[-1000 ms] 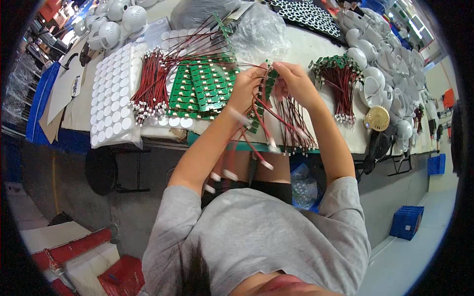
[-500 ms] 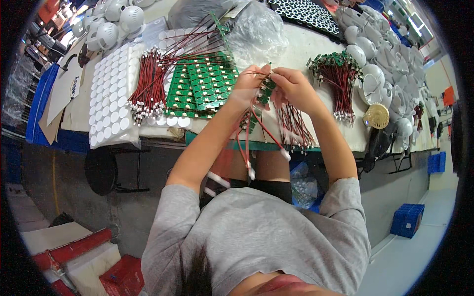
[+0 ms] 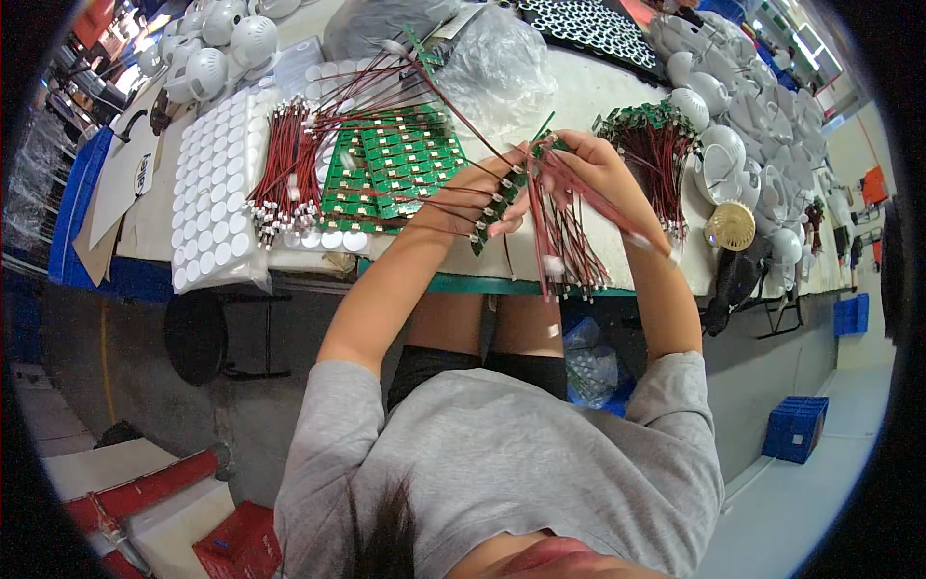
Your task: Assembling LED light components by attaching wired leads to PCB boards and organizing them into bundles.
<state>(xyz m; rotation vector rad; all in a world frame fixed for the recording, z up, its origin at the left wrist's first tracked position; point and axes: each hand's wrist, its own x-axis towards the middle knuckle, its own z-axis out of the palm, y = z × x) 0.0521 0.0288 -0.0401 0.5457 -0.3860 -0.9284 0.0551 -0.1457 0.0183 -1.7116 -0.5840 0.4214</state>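
Above the table's near edge, my left hand (image 3: 475, 193) is closed on a strip of small green circuit boards (image 3: 496, 210), which hangs tilted. Dark red wires run from the strip leftward over my left forearm. My right hand (image 3: 593, 162), close beside the strip's upper end, pinches a small green circuit board (image 3: 546, 145) with red wires trailing from it, blurred by motion. Whether this board is fully apart from the strip I cannot tell. Below my right hand lies a bundle of dark red wires (image 3: 579, 253) with white plugs.
Green board panels (image 3: 410, 169) and red wires (image 3: 287, 159) lie at left, beside a sheet of white discs (image 3: 214, 193). Wired boards (image 3: 656, 145) are heaped at right, near white plastic housings (image 3: 748, 106) and a cream round fan (image 3: 731, 226). Clear plastic bags (image 3: 497, 63) sit behind.
The strip's wires have swung from hanging below my hands to lying leftward over my left arm. My right hand has moved slightly right, its wires now swinging down on the right.
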